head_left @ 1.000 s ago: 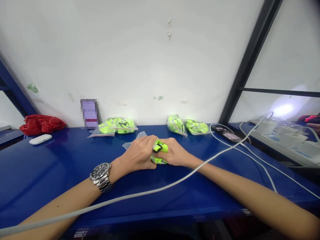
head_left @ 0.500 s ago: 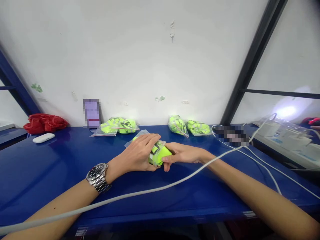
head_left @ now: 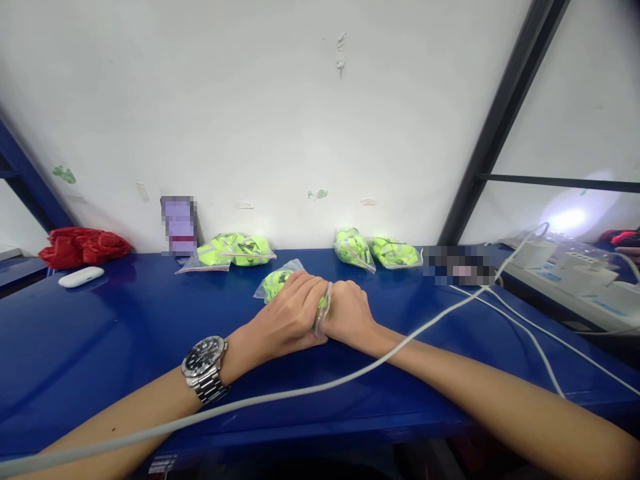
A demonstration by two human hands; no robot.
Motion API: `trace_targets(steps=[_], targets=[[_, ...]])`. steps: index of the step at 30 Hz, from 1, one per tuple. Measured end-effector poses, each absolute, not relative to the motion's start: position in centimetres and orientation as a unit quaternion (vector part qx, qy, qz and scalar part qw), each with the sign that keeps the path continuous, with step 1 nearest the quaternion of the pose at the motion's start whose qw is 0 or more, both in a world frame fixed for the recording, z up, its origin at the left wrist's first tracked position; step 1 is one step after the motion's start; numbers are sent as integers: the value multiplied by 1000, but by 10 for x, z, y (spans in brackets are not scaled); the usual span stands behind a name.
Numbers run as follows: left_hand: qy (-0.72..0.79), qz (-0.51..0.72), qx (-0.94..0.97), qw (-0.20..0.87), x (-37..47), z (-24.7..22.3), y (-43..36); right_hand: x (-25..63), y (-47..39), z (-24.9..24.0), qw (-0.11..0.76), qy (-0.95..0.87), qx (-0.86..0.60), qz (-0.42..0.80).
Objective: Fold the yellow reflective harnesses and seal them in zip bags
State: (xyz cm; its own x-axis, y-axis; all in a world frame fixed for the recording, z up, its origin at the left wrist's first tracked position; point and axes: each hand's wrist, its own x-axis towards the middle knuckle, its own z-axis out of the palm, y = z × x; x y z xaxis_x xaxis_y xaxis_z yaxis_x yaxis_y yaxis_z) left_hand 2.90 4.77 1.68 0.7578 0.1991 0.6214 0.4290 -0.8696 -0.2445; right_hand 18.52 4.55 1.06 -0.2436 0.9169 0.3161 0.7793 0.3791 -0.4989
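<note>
My left hand point(head_left: 297, 303), with a steel watch on its wrist, is wrapped round a clear plastic bag point(head_left: 321, 319) that has neon yellow fabric in it. Most of this bag is hidden by my fingers; its rim shows between the two hands. Pressed up against that mouth is my right hand point(head_left: 350, 310), closed like a fist, its fingertips out of sight. Just behind my left hand another clear bag of neon yellow-green reflective fabric point(head_left: 276, 283) shows, partly covered by my fingers.
Along the wall lie several similar bags point(head_left: 235, 250) point(head_left: 354, 248) point(head_left: 397, 253). A phone point(head_left: 180, 225) leans at the left, near a red plastic bundle point(head_left: 85, 247) and a white case point(head_left: 81, 277). A white cable point(head_left: 300, 383) crosses in front of my forearms. Chargers point(head_left: 580, 267) stand at the right.
My right hand has turned and curled into a fist against the bag's mouth. The bright fabric that stuck out between my hands is now mostly hidden. The bag behind shows more.
</note>
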Motion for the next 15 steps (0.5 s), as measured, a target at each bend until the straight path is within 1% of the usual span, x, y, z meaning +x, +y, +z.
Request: trace_targets(steps=[3,6,9,15], targets=[[-181,-323,-915,162,28,22,48,189,46,17,278,-775,-562,78],[-197,-339,-912,121,20,30,52,195,44,30,284,-819,-487,106],[-210,-352,-907,96,8,38,55,201,38,41,311,-838,-438,94],[-232,-371,-896,74,-2,49,57,201,26,43,410,-823,-387,-70]])
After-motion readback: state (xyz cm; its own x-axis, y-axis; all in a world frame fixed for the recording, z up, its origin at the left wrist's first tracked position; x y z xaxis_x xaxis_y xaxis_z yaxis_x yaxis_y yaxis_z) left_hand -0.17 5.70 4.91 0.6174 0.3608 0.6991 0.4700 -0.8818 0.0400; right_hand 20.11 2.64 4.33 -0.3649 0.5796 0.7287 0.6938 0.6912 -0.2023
